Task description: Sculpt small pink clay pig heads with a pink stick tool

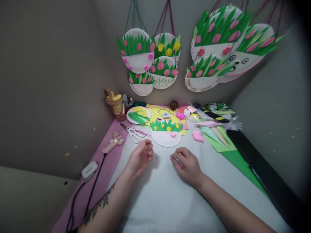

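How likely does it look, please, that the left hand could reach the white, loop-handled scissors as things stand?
Probably yes: the scissors lie just beyond the left hand, looped end towards it, and nothing appears to stand between them.

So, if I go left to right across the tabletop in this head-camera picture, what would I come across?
White box-like gadget → pink glue gun → white-handled scissors → paper plate with yellow flowers → pink packet → long black object.
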A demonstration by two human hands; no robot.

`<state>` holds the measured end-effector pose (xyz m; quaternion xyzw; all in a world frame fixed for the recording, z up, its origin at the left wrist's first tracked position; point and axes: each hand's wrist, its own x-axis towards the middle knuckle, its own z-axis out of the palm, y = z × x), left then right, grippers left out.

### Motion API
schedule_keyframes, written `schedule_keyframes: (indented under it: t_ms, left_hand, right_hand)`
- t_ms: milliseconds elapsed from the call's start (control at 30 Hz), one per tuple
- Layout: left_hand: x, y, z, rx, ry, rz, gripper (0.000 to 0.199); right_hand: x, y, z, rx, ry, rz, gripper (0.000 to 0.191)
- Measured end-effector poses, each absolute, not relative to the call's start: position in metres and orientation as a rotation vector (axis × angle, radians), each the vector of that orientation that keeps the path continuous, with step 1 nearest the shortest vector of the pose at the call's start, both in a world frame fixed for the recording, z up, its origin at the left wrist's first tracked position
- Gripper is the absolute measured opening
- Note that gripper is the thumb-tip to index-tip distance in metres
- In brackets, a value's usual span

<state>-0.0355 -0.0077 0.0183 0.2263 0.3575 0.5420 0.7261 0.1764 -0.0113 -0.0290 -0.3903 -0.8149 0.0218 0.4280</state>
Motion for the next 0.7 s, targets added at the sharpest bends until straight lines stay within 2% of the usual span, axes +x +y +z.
schedule_keyframes:
  t_ms: [100, 233, 400, 600, 700]
  left_hand:
    - [-0.026, -0.013, 0.011, 0.896, 1.069, 0.996, 0.030]
    - [-0.017, -0.013, 0.012, 1.103, 0.995, 0.927, 0.030]
    - [-0.016, -0.005, 0.012, 1.006, 1.039, 0.932, 0.033]
    - [-0.020, 0.007, 0.007, 0.804, 1.162, 1.121, 0.041]
    - [-0.028, 0.014, 0.005, 0.627, 1.116, 1.259, 0.044]
  right_hand:
    - [0.166, -0.010, -0.023, -0.935, -2.028, 0.018, 0.014]
    - [0.154, -0.003, -0.010, -0.887, -2.005, -0.019, 0.017]
    - [0.148, 0.008, -0.004, -0.859, -2.024, -0.065, 0.018]
    - [0.143, 0.030, 0.005, -0.830, -2.119, -0.160, 0.019]
    - [0.147, 0.073, 0.021, -1.111, -2.258, -0.145, 0.030]
